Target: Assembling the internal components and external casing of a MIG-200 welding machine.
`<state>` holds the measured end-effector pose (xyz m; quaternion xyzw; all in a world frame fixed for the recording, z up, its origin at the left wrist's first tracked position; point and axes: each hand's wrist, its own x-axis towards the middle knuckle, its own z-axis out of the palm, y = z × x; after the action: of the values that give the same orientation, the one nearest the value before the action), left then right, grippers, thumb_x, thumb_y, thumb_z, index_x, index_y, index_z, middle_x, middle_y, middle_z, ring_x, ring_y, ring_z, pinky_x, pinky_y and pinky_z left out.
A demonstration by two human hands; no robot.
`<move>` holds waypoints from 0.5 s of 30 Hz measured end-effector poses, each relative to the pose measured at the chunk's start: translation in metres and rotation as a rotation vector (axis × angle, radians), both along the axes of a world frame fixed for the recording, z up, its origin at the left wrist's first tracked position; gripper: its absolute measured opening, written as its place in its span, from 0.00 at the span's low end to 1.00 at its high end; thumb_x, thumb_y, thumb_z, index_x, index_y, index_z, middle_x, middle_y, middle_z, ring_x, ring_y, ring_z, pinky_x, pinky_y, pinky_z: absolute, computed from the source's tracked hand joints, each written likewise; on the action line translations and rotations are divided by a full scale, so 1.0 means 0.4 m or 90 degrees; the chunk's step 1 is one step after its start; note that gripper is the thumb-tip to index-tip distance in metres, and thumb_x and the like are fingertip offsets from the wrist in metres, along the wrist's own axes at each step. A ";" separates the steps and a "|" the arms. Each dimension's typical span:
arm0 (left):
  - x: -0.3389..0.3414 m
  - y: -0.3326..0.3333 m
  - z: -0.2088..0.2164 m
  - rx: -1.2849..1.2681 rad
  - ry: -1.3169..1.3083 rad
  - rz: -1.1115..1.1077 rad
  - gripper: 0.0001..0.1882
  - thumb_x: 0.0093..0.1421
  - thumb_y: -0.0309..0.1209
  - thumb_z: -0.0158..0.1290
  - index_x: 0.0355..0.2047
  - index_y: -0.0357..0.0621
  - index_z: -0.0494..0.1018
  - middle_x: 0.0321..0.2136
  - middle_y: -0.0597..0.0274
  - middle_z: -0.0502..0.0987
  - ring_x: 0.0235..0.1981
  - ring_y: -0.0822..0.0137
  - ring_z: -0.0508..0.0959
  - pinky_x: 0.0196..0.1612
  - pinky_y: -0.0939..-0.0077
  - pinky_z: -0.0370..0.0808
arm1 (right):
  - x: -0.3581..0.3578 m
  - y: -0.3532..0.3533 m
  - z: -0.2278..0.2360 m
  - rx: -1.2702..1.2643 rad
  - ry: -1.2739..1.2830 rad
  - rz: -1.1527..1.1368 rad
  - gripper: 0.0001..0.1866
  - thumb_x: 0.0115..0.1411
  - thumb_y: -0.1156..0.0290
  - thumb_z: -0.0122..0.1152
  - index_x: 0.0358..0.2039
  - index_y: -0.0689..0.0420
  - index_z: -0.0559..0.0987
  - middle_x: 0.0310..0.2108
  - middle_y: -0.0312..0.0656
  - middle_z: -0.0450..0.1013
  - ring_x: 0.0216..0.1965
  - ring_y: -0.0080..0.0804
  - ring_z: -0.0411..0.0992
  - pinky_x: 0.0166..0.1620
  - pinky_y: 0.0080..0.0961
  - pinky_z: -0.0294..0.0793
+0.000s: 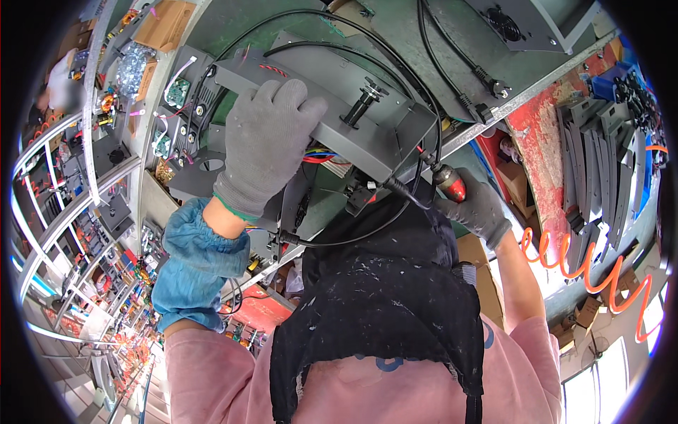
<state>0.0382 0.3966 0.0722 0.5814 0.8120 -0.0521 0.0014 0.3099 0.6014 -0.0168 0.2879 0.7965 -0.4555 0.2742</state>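
Observation:
My left hand (263,148), in a grey knit glove, is closed over the near edge of a grey sheet-metal housing (321,74). The housing sits tilted on the bench, with a black threaded post with a metal end (365,102) on it. Coloured wires (320,154) show below its near edge. My right hand (480,210), also gloved, is wrapped round a red and black power screwdriver (450,182). Its tip points up toward the housing's right end; whether it touches a screw is too small to tell. A black cable (353,244) loops below the housing.
Black power cords with plugs (487,81) lie on the green bench (424,42). Another grey metal case (530,25) is at the far right. Stacked grey metal parts (597,169) and an orange coiled hose (593,286) are on the right. A metal-framed rack (92,141) holds parts on the left.

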 end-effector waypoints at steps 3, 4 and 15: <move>-0.010 -0.011 -0.010 0.014 -0.012 -0.013 0.07 0.44 0.32 0.56 0.24 0.53 0.70 0.27 0.67 0.65 0.33 0.65 0.72 0.33 0.68 0.70 | -0.017 -0.010 0.002 -0.026 -0.030 0.002 0.30 0.46 0.50 0.69 0.46 0.53 0.73 0.28 0.53 0.77 0.36 0.58 0.75 0.37 0.45 0.71; -0.012 -0.015 -0.013 0.018 -0.011 -0.013 0.07 0.44 0.33 0.56 0.24 0.53 0.70 0.27 0.68 0.65 0.32 0.65 0.72 0.32 0.68 0.70 | -0.020 -0.015 0.001 -0.023 -0.044 0.009 0.30 0.47 0.50 0.69 0.46 0.53 0.73 0.28 0.53 0.77 0.36 0.58 0.75 0.37 0.45 0.72; -0.020 -0.042 -0.004 0.040 0.011 -0.017 0.06 0.42 0.35 0.55 0.22 0.54 0.70 0.26 0.70 0.66 0.33 0.68 0.72 0.29 0.72 0.69 | -0.013 -0.050 -0.041 0.009 0.021 0.027 0.32 0.46 0.52 0.71 0.48 0.51 0.71 0.28 0.51 0.77 0.34 0.57 0.76 0.35 0.45 0.73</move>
<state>0.0301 0.3797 0.0708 0.5912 0.8055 -0.0316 -0.0242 0.3047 0.5815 -0.0334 0.2648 0.8101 -0.4488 0.2686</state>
